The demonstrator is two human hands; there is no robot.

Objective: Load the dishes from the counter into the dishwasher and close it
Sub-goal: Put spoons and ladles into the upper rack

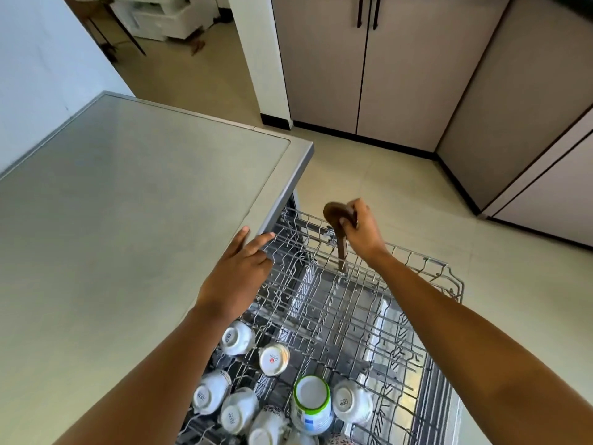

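Two bare hands are working over the pulled-out grey wire dishwasher rack (417, 261).

1. We are gripping a dark brown wooden spoon (333, 213) in our right hand (362, 229), with the fingers curled round its neck just under the bowl. The spoon is standing nearly upright, bowl uppermost. Its handle end is reaching down among the wires at the far side of the rack.

2. Our left hand (239, 271) is resting on the edge of the matt grey countertop (128, 203). The fingers are straight and spread, the fingertips are lying at the counter's corner, and the hand is holding nothing.

3. Several white ceramic cups (237, 337) are sitting base-up at the near left end of the rack. Four bases are carrying dark print, which we are reading as "SISTA".

4. One further cup base is showing a small red mark with fine lettering too small to read.

5. A white mug with a green rim band (311, 399) is lying among the cups, base towards us. It is showing a pale blue label patch whose text we cannot read.
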